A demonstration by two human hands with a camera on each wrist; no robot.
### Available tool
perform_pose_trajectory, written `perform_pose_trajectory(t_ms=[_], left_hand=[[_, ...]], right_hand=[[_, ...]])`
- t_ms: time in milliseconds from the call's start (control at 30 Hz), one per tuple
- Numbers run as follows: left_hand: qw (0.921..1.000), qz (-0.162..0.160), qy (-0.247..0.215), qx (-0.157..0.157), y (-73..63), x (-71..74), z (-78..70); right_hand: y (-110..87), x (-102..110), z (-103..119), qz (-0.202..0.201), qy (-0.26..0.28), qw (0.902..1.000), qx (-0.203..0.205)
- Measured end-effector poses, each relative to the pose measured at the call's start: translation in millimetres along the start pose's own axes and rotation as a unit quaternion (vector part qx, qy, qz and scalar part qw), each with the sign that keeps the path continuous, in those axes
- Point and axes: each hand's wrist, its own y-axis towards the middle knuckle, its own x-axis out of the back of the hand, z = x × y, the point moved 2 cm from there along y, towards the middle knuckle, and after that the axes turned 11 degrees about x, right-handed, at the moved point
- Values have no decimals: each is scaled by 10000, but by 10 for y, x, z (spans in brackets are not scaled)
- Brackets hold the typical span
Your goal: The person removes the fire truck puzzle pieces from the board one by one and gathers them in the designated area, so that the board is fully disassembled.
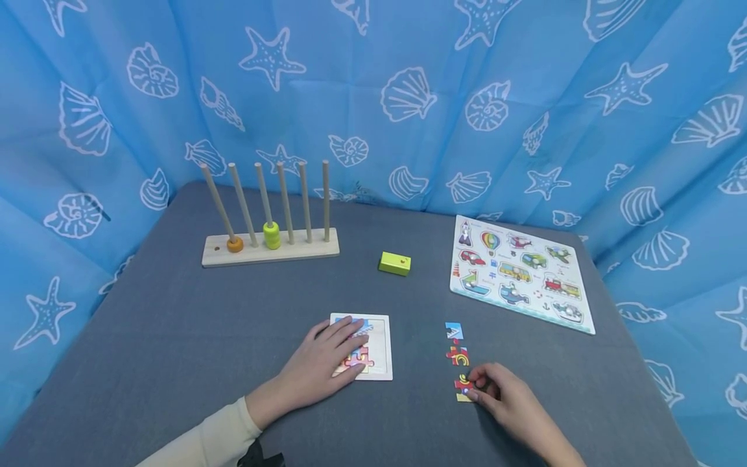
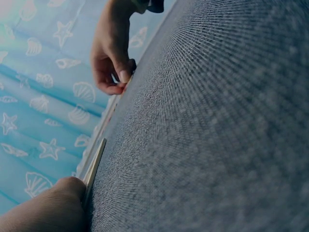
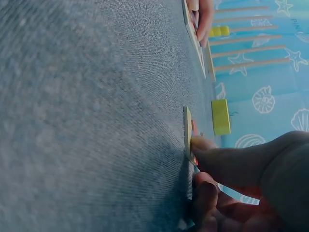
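Observation:
My left hand (image 1: 318, 368) rests flat with spread fingers on a small white-framed jigsaw tray (image 1: 382, 350). Part of a colourful picture shows between those fingers, and the tray's right side is bare wood. To the right, my right hand (image 1: 506, 401) pinches the edge of a red, yellow and blue jigsaw piece (image 1: 463, 387) between thumb and fingers. In the right wrist view this piece (image 3: 188, 128) is seen edge-on, at the cloth. Just beyond it lie a blue jigsaw piece (image 1: 453, 331) and a red jigsaw piece (image 1: 459, 355).
A wooden peg stand (image 1: 309, 248) with an orange ring and green beads stands back left. A lime-green block (image 1: 395, 263) lies mid-table. At the back right is a vehicle puzzle board (image 1: 496, 303). A blue shell-print curtain (image 1: 362, 104) borders the grey-covered table.

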Motion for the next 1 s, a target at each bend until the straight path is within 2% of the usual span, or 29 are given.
perform_pose_trajectory(t_ms=[367, 700, 1000], left_hand=[[10000, -69, 5, -37, -7, -6, 12], [9998, 18, -181, -84, -13, 6, 10], [9996, -208, -37, -171, -9, 16, -13]], right_hand=[[5, -1, -1, 231, -75, 9996, 106], [11, 7, -7, 339, -50, 9993, -168], [-6, 47, 31, 133, -75, 9999, 24]])
